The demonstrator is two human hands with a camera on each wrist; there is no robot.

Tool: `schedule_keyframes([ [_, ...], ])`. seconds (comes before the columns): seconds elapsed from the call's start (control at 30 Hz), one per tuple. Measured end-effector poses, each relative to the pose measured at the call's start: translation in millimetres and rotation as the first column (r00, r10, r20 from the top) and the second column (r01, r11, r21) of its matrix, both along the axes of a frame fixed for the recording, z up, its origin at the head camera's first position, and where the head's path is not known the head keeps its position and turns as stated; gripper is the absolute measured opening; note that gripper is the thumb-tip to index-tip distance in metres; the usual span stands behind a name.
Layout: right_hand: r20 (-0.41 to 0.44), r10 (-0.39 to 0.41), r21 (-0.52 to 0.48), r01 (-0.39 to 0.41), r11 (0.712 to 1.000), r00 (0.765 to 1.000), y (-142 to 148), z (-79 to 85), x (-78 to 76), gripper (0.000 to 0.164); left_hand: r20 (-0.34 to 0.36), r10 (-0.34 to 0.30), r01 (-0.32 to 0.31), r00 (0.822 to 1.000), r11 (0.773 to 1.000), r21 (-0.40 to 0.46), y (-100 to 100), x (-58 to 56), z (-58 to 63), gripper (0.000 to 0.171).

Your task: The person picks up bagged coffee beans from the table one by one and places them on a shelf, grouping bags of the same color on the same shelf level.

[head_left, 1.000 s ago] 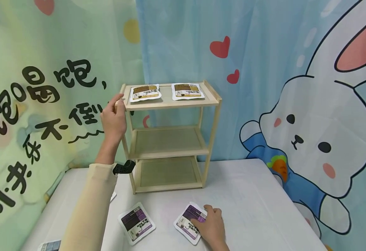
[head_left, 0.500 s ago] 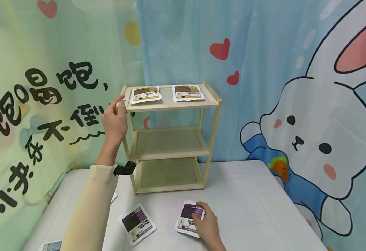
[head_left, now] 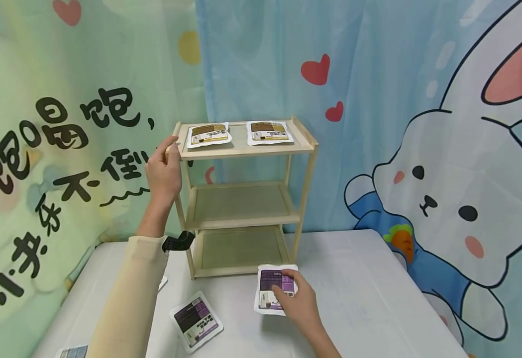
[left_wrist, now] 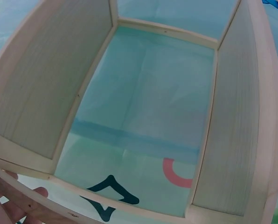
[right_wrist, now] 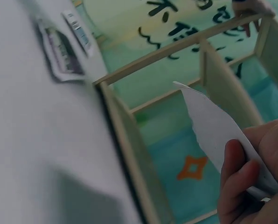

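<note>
Pinching purple-labelled pouch [head_left: 267, 282]: right grip [head_left: 301, 304] (narrowly parted); left grip [head_left: 164, 173] holds rack [head_left: 243, 205].

The right hand [head_left: 302, 304] covers part of its purple-labelled pouch [head_left: 266, 294], whose small print [head_left: 267, 276] I can't make out. The cream sleeve [head_left: 126, 298] hides all but a corner of a white packet [head_left: 163, 283]; a blue-labelled packet [head_left: 73, 352] runs off the head view's bottom edge. The right wrist view blurs the other purple-labelled pouch [right_wrist: 63, 55].

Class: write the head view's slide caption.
Left hand grips a shelf; right hand holds a packet above the table.
</note>
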State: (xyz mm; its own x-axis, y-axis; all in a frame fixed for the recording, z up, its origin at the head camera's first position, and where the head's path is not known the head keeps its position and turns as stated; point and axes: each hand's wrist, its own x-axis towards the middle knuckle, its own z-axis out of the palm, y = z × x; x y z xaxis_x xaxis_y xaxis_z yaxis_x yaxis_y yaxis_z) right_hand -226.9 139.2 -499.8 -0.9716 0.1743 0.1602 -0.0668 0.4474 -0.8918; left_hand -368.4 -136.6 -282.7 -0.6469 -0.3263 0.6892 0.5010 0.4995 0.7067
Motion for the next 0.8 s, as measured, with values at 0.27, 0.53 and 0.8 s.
schedule_keyframes([
  [0.27, -0.041, 0.089, -0.083, -0.092, 0.992, 0.995, -11, 59.0, -7.2, 0.041, -0.006, -0.002, 0.002, 1.0, 1.0, -0.002, -2, 0.2, -0.9, 0.037],
  [0.53, -0.107, 0.144, -0.06, -0.151, 0.987, 0.984, -35, 108.4, -37.7, 0.041, -0.008, 0.006, -0.006, 1.0, 1.0, 0.005, -1, -0.2, -0.3, 0.037],
  [0.8, -0.124, 0.198, -0.082, -0.209, 0.974, 0.972, -62, 138.7, -75.7, 0.041, -0.037, -0.002, 0.002, 0.999, 1.0, 0.007, -1, -0.7, -1.0, 0.037],
])
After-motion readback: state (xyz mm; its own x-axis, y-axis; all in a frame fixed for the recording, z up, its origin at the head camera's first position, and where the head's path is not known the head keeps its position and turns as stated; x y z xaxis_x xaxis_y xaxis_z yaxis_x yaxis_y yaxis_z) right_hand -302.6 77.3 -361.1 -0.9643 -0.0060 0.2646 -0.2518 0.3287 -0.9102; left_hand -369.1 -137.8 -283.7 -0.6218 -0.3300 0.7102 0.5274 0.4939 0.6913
